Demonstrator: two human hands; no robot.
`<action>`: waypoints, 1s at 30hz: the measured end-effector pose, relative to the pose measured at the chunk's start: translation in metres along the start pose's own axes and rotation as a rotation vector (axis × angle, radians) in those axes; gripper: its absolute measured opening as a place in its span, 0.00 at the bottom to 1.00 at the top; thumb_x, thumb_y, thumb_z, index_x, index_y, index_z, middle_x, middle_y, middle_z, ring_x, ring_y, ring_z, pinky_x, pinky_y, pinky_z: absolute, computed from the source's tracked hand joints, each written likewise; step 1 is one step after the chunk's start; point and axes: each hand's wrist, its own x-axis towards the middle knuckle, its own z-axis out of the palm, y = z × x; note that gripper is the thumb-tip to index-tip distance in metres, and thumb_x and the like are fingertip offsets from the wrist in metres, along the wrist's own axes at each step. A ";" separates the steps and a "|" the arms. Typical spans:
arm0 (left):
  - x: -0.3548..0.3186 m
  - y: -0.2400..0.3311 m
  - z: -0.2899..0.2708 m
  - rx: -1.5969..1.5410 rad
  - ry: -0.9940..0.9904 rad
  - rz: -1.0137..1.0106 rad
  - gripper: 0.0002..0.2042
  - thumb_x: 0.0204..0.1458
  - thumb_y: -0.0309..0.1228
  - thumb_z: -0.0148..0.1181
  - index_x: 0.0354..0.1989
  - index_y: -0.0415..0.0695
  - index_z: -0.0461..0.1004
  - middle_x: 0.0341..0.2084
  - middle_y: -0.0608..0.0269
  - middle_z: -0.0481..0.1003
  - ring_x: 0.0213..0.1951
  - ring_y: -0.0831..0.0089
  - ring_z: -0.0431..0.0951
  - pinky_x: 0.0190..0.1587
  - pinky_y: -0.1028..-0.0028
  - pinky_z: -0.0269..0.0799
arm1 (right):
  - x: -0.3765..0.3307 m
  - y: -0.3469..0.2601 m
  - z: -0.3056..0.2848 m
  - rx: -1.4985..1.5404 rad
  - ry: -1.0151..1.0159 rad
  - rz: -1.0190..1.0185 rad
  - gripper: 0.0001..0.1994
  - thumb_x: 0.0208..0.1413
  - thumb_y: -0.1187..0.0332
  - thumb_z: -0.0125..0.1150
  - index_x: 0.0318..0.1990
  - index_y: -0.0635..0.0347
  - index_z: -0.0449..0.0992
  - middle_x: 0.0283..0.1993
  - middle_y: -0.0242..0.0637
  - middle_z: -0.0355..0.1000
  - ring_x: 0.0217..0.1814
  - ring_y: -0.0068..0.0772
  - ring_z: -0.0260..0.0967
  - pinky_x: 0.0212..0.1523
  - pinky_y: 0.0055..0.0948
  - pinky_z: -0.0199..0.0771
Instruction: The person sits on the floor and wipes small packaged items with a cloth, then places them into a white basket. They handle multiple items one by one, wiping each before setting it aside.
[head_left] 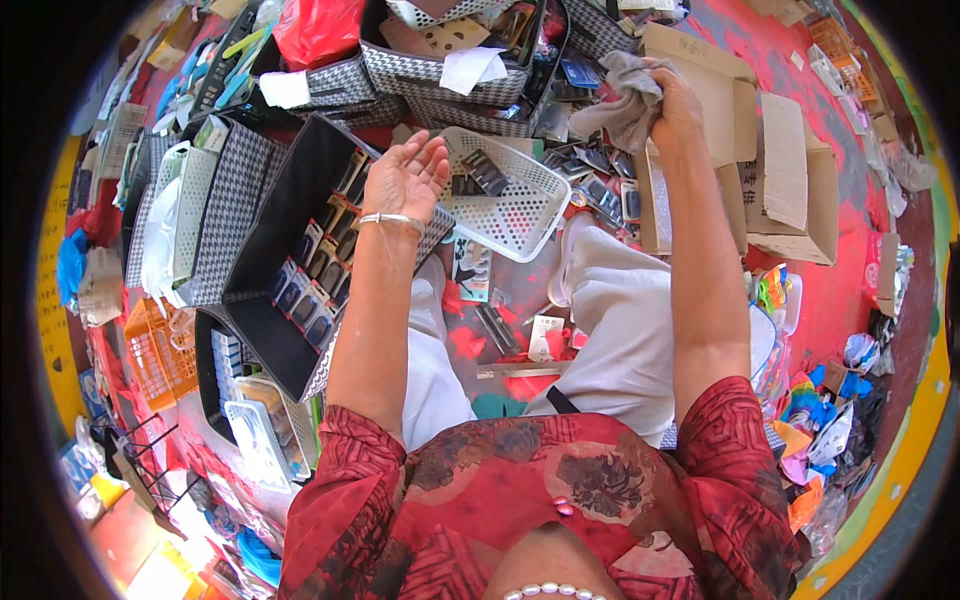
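1. Grey cloth: grips it bunched in right hand, beside cardboard box.
2. Holds left hand empty, palm up, fingers loosely spread, near white basket.
3. Suggests wiping; probably calls for bringing cloth to basket.

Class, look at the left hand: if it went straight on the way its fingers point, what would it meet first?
The left hand would likely meet the patterned storage box first, though depth is unclear and the white basket has a corner close to that line.
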 end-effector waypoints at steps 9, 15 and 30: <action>0.001 0.004 -0.002 -0.013 0.073 0.074 0.18 0.46 0.22 0.47 0.48 0.34 0.61 0.38 0.54 0.68 0.36 0.69 0.71 0.40 0.74 0.70 | 0.010 0.177 0.031 -1.974 -0.550 -0.036 0.17 0.42 0.55 0.57 0.32 0.60 0.77 0.34 0.45 0.74 0.38 0.41 0.73 0.38 0.36 0.73; -0.004 0.014 -0.013 -0.046 0.044 0.066 0.19 0.45 0.22 0.49 0.48 0.34 0.61 0.37 0.55 0.69 0.34 0.70 0.71 0.36 0.76 0.70 | -0.007 0.314 0.022 -2.148 -0.550 -0.015 0.43 0.40 0.54 0.62 0.56 0.79 0.51 0.30 0.36 0.75 0.33 0.31 0.74 0.33 0.27 0.72; -0.011 0.008 -0.009 -0.071 -0.106 -0.082 0.17 0.47 0.22 0.47 0.48 0.34 0.63 0.34 0.57 0.70 0.32 0.73 0.70 0.33 0.79 0.69 | -0.024 0.277 -0.024 -2.066 -0.321 0.052 0.08 0.46 0.68 0.52 0.29 0.51 0.79 0.32 0.35 0.75 0.36 0.35 0.74 0.32 0.35 0.71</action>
